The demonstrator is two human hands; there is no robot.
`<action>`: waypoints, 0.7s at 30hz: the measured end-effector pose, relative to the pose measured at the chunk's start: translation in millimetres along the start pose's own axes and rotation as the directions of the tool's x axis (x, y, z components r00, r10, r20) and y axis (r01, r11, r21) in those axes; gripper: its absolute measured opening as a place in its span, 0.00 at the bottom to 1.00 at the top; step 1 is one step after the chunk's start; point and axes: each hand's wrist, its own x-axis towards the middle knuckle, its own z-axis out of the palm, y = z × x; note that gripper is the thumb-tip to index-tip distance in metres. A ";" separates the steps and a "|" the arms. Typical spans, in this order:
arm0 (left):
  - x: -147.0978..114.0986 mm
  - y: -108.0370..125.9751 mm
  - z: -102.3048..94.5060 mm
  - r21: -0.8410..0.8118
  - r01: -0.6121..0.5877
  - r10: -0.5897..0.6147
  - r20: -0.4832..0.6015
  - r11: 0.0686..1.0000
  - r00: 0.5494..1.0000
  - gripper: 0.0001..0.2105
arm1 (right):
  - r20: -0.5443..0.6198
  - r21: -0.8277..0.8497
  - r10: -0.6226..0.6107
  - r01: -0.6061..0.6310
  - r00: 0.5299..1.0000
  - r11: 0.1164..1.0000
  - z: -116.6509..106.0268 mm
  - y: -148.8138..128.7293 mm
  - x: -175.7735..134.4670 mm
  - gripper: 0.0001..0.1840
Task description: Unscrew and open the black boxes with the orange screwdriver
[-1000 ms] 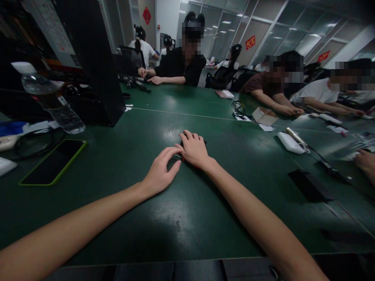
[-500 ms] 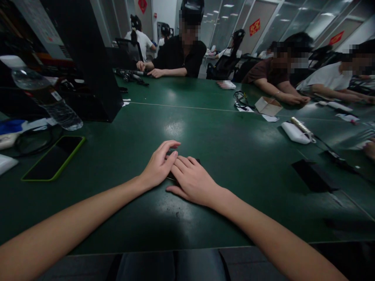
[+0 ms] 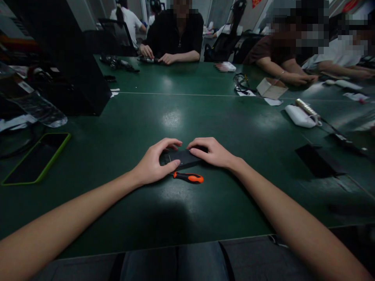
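Observation:
A flat black rectangular box [image 3: 187,157] lies on the green table between my hands. My left hand [image 3: 154,162] curls round its left end, thumb along the near edge and fingers at the far side. On the right end rests my right hand [image 3: 215,151], its thumb on the top and its fingers bent over the far edge. Just in front of the box lies a screwdriver [image 3: 189,178] with an orange and black handle. Its shaft end is mostly hidden by my left thumb.
A green-edged phone [image 3: 36,158] and a plastic bottle [image 3: 38,102] are at the left, beside a tall black panel [image 3: 73,58]. A black flat object [image 3: 318,160], a white device [image 3: 301,115] and a small open box [image 3: 272,88] lie right. Several people sit around the table.
My right hand has moved off my left and over to the right end of the black box. The box and the screwdriver, covered before, now show. The view has tipped down slightly.

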 end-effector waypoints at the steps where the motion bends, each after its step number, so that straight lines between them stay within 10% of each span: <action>1: 0.5 1.6 -0.4 0.031 -0.002 0.001 0.012 1.000 1.000 0.21 | 0.007 0.000 -0.005 0.005 1.000 1.000 1.7 -2.4 0.7 0.16; 16: 4.3 2.8 -0.4 0.004 0.068 -0.068 0.004 0.998 0.998 0.12 | 0.130 0.090 0.009 -0.021 0.991 0.996 3.7 -13.8 1.9 0.23; 21: 4.1 1.2 2.8 0.099 0.097 -0.094 -0.038 0.990 0.995 0.12 | 0.195 -0.123 -0.057 0.083 0.979 0.989 3.5 -24.8 -0.5 0.29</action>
